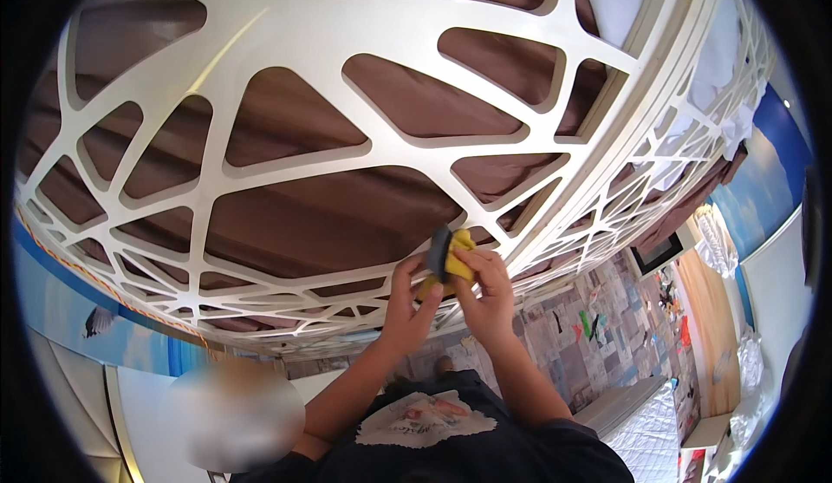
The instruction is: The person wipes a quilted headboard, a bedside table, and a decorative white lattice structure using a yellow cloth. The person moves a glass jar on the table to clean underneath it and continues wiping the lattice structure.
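My left hand (411, 307) grips a dark grey pad (439, 254) between thumb and fingers, and a bit of yellow shows beneath it. Against the pad's right side is a crumpled yellow piece (461, 255), perhaps cloth or sponge, which my right hand (486, 294) pinches. Both hands are close together in front of my chest, near the lower edge of a white lattice panel (279, 28). Rounded cut-outs run through the panel, and brown fabric (325, 223) shows behind them. Whether the pad touches the panel I cannot tell.
A second white lattice (611, 223) stretches away to the right, beside a pale frame strip (650, 80). Red-and-yellow twisted wire (84, 275) follows the left edge. Small scraps lie on the patchwork floor (552, 340). A quilted white item (640, 431) stands lower right. Lower left is blurred.
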### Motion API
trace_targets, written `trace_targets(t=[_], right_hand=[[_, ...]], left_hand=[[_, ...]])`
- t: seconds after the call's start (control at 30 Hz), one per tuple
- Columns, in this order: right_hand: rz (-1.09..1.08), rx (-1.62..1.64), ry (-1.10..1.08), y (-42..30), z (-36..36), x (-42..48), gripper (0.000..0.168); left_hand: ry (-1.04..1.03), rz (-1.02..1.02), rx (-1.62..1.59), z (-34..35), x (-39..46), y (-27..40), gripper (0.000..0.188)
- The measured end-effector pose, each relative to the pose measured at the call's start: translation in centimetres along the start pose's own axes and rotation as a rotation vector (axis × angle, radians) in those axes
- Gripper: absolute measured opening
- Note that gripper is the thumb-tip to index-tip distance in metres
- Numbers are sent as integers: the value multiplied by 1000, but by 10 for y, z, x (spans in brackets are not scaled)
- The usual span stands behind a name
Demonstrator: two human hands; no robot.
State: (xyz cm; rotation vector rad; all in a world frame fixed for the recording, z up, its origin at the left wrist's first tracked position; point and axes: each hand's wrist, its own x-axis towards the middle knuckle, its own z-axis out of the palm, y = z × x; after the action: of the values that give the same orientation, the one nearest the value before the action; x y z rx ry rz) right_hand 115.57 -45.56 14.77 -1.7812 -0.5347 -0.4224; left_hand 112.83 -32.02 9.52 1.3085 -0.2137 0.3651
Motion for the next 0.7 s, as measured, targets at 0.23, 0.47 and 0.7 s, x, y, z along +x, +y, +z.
trace_targets(t=[0.23,0.47,0.7], right_hand=[[-175,18,-132,-15,-1,15,27],[-411,-237,35,21,-16,52,45],[-472,-427,-138,49,-15,55,62]], left_hand=[[302,65,122,-2,37,30,37],[302,122,288,50,80,7,35],[266,420,766,34,72,-40,42]])
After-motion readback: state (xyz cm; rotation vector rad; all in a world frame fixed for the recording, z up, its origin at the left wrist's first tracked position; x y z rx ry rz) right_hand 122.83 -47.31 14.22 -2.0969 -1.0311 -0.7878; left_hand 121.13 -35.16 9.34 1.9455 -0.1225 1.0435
